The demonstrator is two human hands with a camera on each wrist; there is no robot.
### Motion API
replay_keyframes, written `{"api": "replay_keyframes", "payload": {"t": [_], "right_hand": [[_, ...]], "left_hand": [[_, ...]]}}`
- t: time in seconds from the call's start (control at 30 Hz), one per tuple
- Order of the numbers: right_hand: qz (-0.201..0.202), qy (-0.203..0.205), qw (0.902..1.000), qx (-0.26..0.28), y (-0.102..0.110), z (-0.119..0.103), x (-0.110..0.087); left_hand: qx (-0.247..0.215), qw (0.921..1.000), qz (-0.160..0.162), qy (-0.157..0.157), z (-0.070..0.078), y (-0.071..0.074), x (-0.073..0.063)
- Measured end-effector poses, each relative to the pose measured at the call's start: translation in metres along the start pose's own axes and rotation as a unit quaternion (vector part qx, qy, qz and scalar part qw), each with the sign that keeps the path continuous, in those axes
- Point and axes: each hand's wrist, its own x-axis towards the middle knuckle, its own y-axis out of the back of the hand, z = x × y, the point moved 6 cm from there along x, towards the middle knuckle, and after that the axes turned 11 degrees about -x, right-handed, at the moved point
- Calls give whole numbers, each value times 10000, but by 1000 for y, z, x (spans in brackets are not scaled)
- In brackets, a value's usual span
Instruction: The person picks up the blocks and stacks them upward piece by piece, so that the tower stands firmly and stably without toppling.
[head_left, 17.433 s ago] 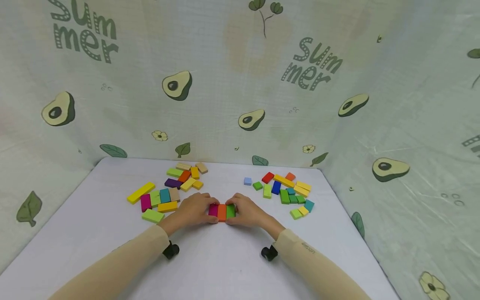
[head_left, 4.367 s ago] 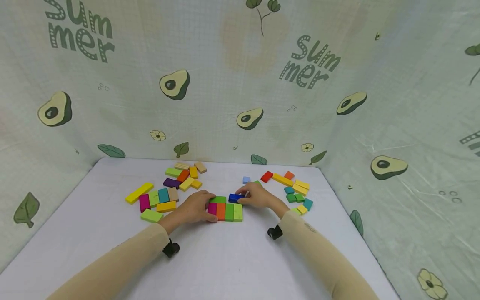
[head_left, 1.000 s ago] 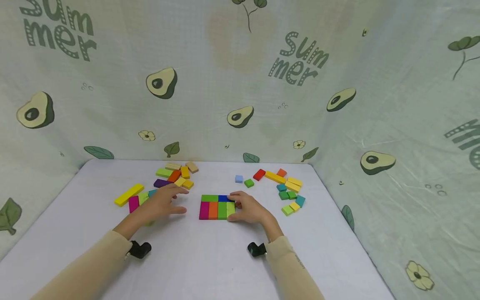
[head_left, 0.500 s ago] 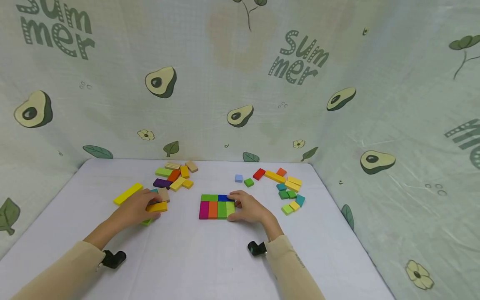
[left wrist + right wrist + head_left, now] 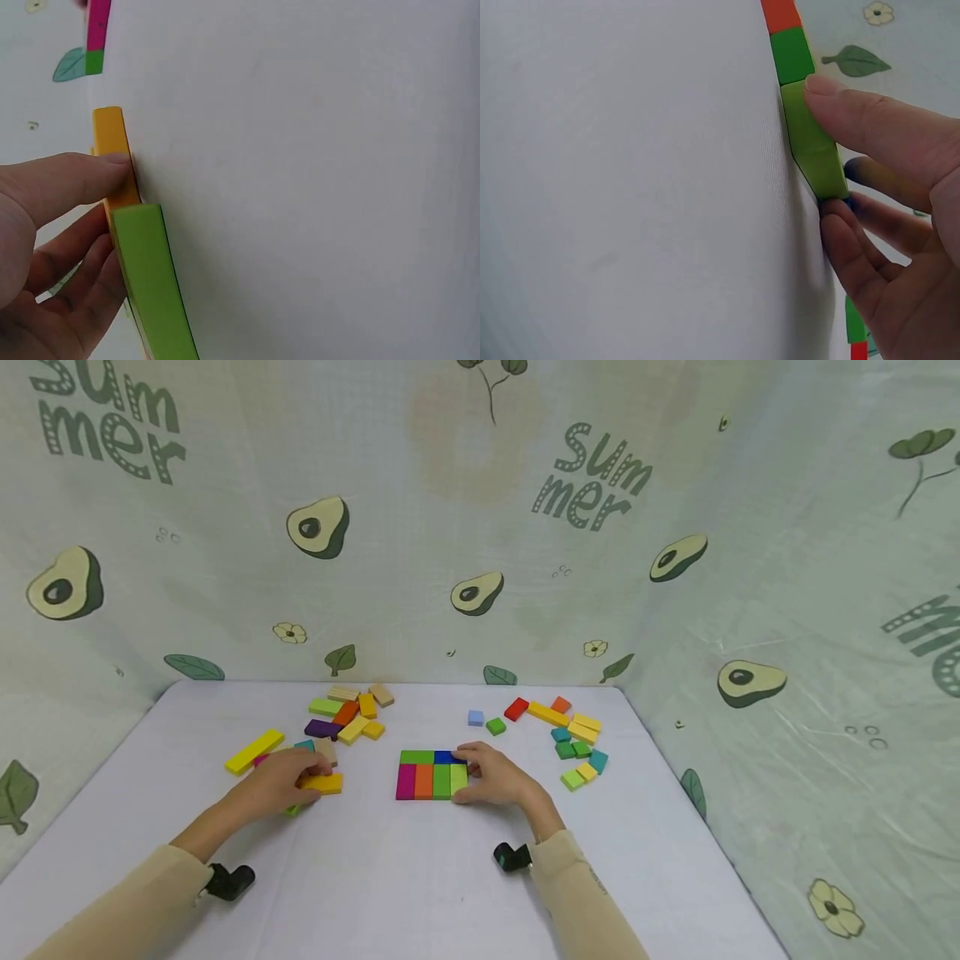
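Observation:
In the head view my left hand (image 5: 273,782) pinches a yellow-orange block (image 5: 324,784) between thumb and fingers, at the near side of the left group. In the left wrist view the thumb presses that yellow-orange block (image 5: 112,131), with a lime green block (image 5: 154,277) nearer the camera. My right hand (image 5: 495,774) grips the right end of a flat block rectangle. Its thumb is on the lime block (image 5: 459,777), its fingers at the blue block (image 5: 444,757). Beside these lie magenta (image 5: 405,782), orange (image 5: 423,782) and green (image 5: 442,782) blocks, with another green block (image 5: 417,757) behind.
Several loose blocks lie at the left, among them a long yellow block (image 5: 255,752) and a purple block (image 5: 323,729). At the right are more, including a red block (image 5: 516,708) and a light blue cube (image 5: 476,718). A patterned cloth (image 5: 390,635) hangs behind the table.
The blue block has joined the rectangle's back row. My left hand has left the rectangle, reached left, grasped the yellow-orange block and shifted it slightly right. The right hand has stayed at the rectangle this last second.

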Motion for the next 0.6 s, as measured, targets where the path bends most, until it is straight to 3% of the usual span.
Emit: {"api": "replay_keyframes", "payload": {"t": [0.23,0.43,0.6], "right_hand": [[-51,9,10000,25,-2,4,1],[-56,15,10000,80,-1,5,0],[-75,30,9999,63,0,5,0]], "left_hand": [[-76,10000,-32,41,7,-9,2],[-313,9994,-48,-153,34,-16,8],[-416,9981,-172,-419,61,-31,16]]}}
